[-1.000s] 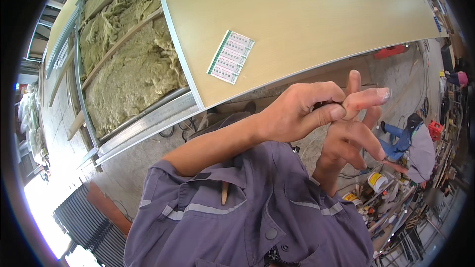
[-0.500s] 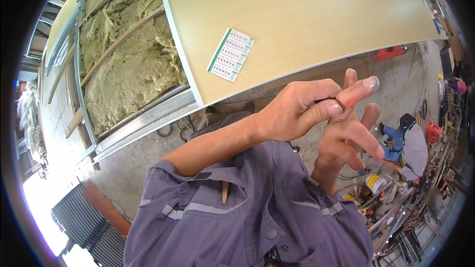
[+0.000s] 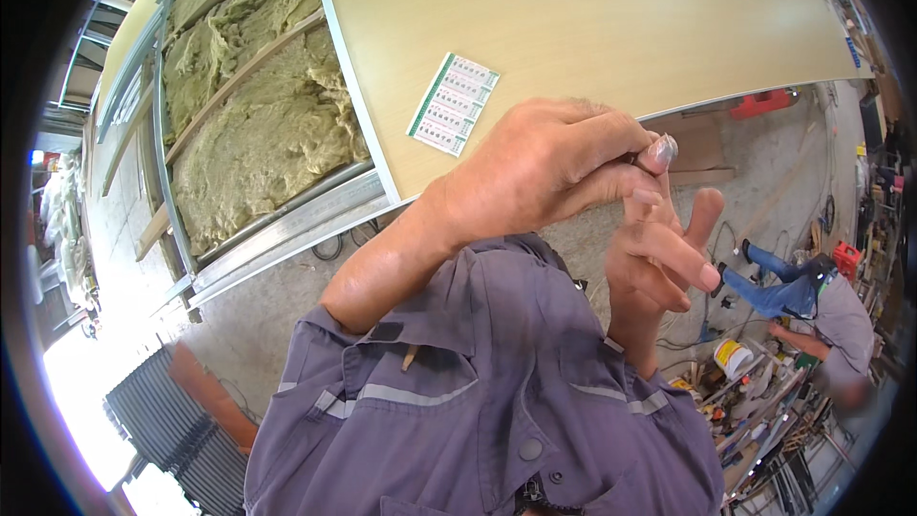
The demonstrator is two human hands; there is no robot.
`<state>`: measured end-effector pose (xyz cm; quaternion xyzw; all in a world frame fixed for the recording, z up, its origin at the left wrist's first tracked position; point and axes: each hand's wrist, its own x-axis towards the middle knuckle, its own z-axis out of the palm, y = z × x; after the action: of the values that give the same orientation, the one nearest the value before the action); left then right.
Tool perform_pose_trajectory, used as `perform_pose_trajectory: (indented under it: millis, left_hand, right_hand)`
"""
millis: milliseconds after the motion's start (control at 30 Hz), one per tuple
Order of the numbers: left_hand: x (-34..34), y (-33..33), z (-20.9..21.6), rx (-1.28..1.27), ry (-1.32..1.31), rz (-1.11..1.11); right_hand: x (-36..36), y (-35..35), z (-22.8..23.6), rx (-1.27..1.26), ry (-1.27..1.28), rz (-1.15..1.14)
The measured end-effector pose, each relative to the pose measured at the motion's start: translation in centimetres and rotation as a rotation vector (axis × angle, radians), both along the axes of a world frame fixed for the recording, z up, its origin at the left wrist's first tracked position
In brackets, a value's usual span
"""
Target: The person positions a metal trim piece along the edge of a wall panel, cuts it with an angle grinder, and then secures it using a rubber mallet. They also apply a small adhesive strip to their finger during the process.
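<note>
My left hand (image 3: 559, 167) reaches across in front of my chest, thumb and fingers pinched on a finger of my right hand (image 3: 650, 263). That finger's tip (image 3: 662, 149) sticks out past the pinch and looks whitish and shiny; I cannot tell what covers it. The other fingers of my right hand are spread and partly curled, with nothing held in them. Beyond my left hand, a white sheet (image 3: 453, 103) with green edging, divided into several printed strips, lies flat on a pale yellow panel (image 3: 592, 29).
Left of the panel, a metal frame (image 3: 287, 220) holds yellowish insulation wool (image 3: 258, 124) with wooden strips across it. A person (image 3: 802, 301) bends over at the right near a white bucket (image 3: 732, 357) and piled tools. Dark ribbed sheets (image 3: 172, 420) stand at lower left.
My left hand has moved up and turned, its pinch shifting toward the right fingertip, which now points more upward. At the right, the other person has moved lower and farther right.
</note>
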<state>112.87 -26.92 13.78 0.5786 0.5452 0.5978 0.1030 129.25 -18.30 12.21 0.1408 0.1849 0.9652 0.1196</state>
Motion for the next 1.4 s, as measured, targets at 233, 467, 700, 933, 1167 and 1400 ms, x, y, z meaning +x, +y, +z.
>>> perform_pose_trajectory:
  millis: [233, 467, 700, 933, 1167, 1400]
  left_hand:
    - [-1.9, -0.5, -0.9, -0.154, -0.265, -0.067]
    - [-0.8, 0.4, -0.8, -0.027, -0.143, -0.124]
    - [-1.6, -0.1, -1.8, -0.120, -0.149, -0.119]
    - [-0.8, -0.5, -0.4, -0.205, -0.458, -0.159]
    - [-0.6, -0.2, -0.6, -0.023, -0.326, -0.108]
    - [-0.7, -0.2, 0.3, -0.057, -0.147, -0.003]
  right_hand:
    - [0.9, 0.3, 1.6, -0.030, -0.019, -0.034]
    - [0.5, 0.0, 0.3, -0.062, -0.044, 0.004]
    - [0.5, 0.0, 0.2, -0.071, -0.020, -0.027]
    - [0.3, 0.1, 0.7, -0.058, -0.079, -0.050]
    - [0.4, 0.2, -0.9, 0.062, -0.106, -0.016]
    - [0.7, -0.1, -0.6, 0.414, -0.300, -0.189]
